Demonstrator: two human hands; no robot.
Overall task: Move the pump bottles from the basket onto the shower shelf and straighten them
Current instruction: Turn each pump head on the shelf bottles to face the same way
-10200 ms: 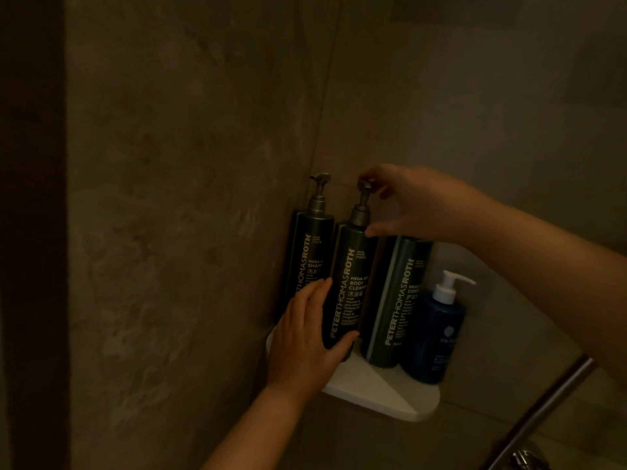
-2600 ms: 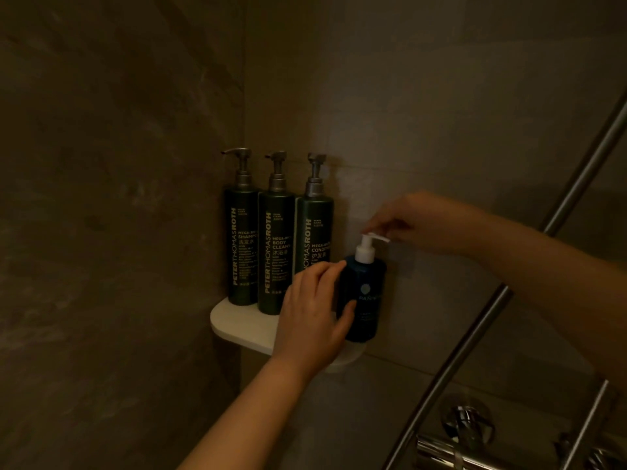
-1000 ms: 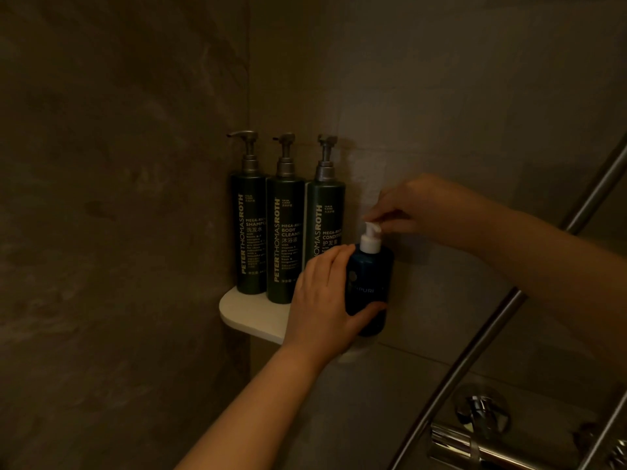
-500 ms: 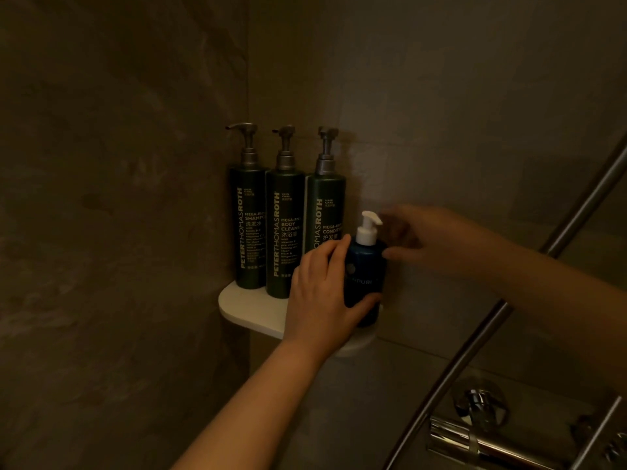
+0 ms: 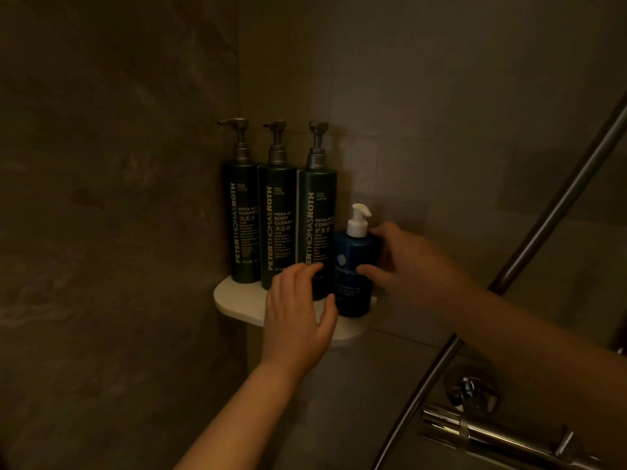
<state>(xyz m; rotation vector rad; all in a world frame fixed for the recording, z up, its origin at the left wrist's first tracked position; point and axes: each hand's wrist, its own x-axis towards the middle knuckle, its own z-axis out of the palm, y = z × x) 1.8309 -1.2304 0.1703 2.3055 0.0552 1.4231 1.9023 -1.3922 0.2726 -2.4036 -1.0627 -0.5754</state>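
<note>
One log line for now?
blue bottle: upright on shelf | right hand: grips it | left hand: open, beside it | three dark bottles: upright, lined up

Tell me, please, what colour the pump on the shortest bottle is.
White pump on a dark blue bottle; head view shows it best.

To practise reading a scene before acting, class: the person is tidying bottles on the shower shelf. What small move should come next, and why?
Probably let go. The right hand grips the blue bottle, which already stands upright on the shelf, label forward, beside the conditioner bottle. The left hand is open beside it. Nothing looks tilted, so releasing seems right.
</note>
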